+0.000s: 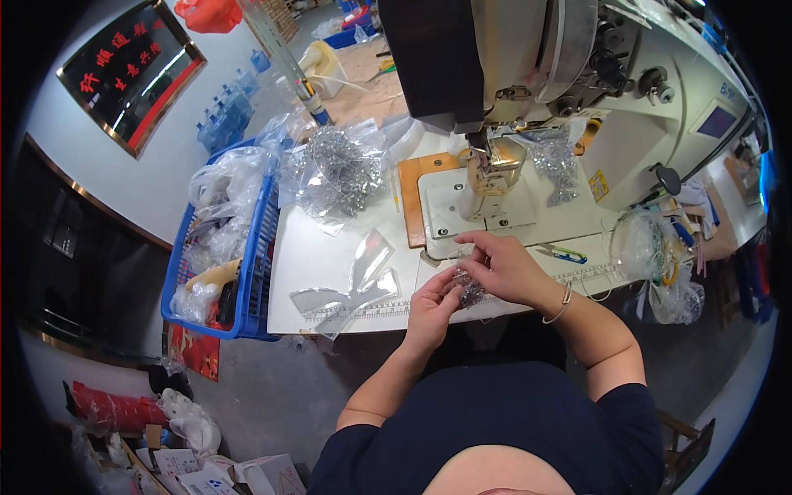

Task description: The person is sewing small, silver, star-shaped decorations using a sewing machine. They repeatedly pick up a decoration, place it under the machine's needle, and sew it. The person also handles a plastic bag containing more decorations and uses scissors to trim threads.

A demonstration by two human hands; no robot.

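Observation:
My left hand (431, 308) and my right hand (505, 266) are close together at the front edge of the white sewing table (285, 247). Between them is a small bunch of clear, shiny material (470, 292), perhaps strips or trim; its exact kind is too small to tell. Both hands have their fingers pinched on it. Just beyond them stands a large sewing machine (544, 49), its needle area above a white post (477, 198). Cut clear plastic pieces (363, 283) lie to the left of my left hand. Thread snips (563, 253) rest to the right of my right hand.
A blue basket (262, 264) full of plastic bags stands at the left. Shiny clear pieces (340, 169) are heaped at the table's back left, with more (557, 165) beside the post. A clear bag with threads (648, 247) sits at the right. Printed measuring tape (396, 308) runs along the front edge.

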